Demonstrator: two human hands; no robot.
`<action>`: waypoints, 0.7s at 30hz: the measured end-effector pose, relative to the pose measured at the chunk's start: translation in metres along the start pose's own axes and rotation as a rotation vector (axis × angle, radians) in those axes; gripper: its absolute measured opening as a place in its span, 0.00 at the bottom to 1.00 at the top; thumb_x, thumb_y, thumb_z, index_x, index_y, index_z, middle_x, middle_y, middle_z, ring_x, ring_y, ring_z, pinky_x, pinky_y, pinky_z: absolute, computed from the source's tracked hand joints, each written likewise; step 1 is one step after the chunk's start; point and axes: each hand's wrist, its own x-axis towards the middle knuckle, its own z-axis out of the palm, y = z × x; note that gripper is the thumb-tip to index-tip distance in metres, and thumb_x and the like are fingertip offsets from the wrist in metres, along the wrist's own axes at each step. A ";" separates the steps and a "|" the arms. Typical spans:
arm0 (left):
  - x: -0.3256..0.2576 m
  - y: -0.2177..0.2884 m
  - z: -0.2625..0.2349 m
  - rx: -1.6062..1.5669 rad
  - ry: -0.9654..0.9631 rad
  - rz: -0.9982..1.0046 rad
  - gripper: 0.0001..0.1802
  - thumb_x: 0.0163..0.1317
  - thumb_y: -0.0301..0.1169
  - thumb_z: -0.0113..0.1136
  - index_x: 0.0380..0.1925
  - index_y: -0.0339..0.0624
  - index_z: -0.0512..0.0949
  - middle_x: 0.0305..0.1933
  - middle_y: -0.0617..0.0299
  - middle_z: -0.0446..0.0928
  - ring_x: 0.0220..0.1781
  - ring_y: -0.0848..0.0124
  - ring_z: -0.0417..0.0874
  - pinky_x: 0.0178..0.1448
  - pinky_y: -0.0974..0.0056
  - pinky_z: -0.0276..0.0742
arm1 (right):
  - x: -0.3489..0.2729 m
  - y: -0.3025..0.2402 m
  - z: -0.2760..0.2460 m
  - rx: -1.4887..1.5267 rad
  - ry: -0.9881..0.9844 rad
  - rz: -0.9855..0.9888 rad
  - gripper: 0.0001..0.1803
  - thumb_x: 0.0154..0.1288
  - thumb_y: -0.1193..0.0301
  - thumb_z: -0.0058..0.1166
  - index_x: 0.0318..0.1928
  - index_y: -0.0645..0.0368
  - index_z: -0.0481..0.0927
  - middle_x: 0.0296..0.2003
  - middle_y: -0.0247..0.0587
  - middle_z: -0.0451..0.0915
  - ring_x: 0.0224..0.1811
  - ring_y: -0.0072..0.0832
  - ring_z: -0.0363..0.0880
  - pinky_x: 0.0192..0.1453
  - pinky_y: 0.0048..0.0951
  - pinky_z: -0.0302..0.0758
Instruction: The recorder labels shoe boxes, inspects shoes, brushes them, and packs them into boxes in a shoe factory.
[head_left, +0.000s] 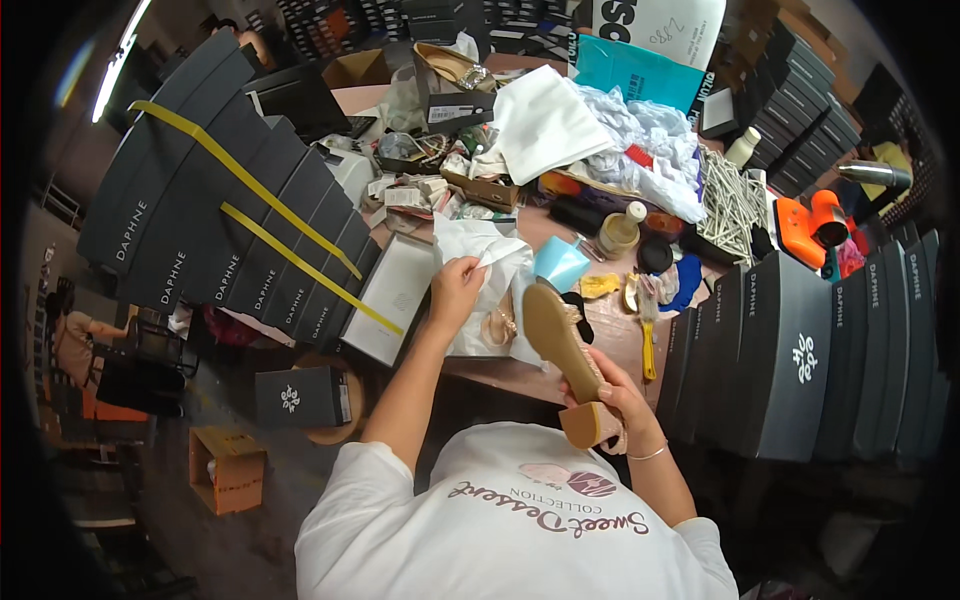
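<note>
My right hand grips a block-heeled sandal above the table's front edge. Its tan sole faces up and the heel points toward me. Crumpled white tissue paper is pinched between the fingers of my left hand. Below that paper, partly wrapped, lies a second sandal with a pale strap. An open dark shoebox part with a white inside sits left of my left hand. A shiny light-blue piece of wrapping rests just beyond the held sandal.
Dark shoeboxes with yellow straps are stacked at left; more shoeboxes stand at right. Behind are a glue jar, a yellow-handled brush, white sticks, an orange tool and crumpled white paper. A cardboard box sits on the floor.
</note>
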 end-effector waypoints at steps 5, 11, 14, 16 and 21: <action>-0.064 0.011 -0.035 0.017 0.092 0.397 0.10 0.58 0.23 0.56 0.41 0.35 0.78 0.35 0.50 0.77 0.36 0.52 0.80 0.40 0.57 0.76 | 0.058 0.034 0.061 0.174 0.079 0.037 0.34 0.63 0.66 0.46 0.69 0.60 0.56 0.46 0.44 0.74 0.45 0.24 0.76 0.48 0.27 0.75; -0.071 -0.010 -0.083 0.030 0.094 0.402 0.10 0.58 0.22 0.54 0.40 0.35 0.79 0.32 0.52 0.77 0.33 0.57 0.80 0.37 0.62 0.74 | 0.072 0.106 0.059 -0.109 0.372 0.076 0.29 0.67 0.72 0.41 0.68 0.60 0.59 0.48 0.38 0.75 0.43 0.22 0.76 0.45 0.23 0.75; -0.089 -0.012 -0.082 -0.020 -0.196 0.429 0.10 0.57 0.22 0.57 0.40 0.35 0.79 0.32 0.52 0.77 0.32 0.57 0.79 0.37 0.61 0.74 | 0.049 0.104 0.082 0.113 0.053 0.146 0.25 0.69 0.67 0.41 0.65 0.60 0.63 0.43 0.38 0.78 0.39 0.22 0.79 0.42 0.24 0.78; -0.109 0.013 -0.084 -0.061 -0.443 0.521 0.10 0.57 0.23 0.58 0.39 0.35 0.80 0.32 0.52 0.77 0.32 0.59 0.80 0.38 0.62 0.75 | 0.043 0.118 0.073 0.333 0.154 0.231 0.19 0.69 0.60 0.40 0.52 0.58 0.72 0.36 0.38 0.80 0.32 0.23 0.81 0.32 0.24 0.80; -0.088 0.015 -0.094 0.060 -0.227 0.417 0.08 0.56 0.24 0.59 0.36 0.35 0.80 0.31 0.52 0.77 0.33 0.57 0.80 0.38 0.61 0.75 | 0.050 0.138 0.062 0.572 0.298 0.074 0.27 0.67 0.62 0.37 0.60 0.68 0.66 0.47 0.53 0.78 0.42 0.35 0.82 0.39 0.36 0.85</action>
